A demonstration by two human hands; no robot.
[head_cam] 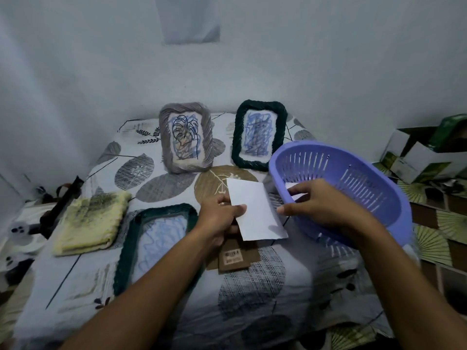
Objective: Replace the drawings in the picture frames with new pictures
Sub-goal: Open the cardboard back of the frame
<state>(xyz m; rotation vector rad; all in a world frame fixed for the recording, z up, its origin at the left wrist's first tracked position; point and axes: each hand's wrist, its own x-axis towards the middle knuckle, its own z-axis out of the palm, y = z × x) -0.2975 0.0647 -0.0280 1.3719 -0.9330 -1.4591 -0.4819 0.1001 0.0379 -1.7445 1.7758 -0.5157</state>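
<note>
White sheet (255, 210) pinched between left hand (219, 214) and right hand (319, 205) — purple basket (379, 198) just beside.

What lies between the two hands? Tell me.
Head view: a white sheet; the left hand pinches its left edge, the right hand touches its right.

Both forearms bare; left hand (219, 213), right hand (317, 201) ungloved.

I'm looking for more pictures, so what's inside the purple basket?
One white paper shows inside the purple basket, partly hidden by the right hand.
</note>
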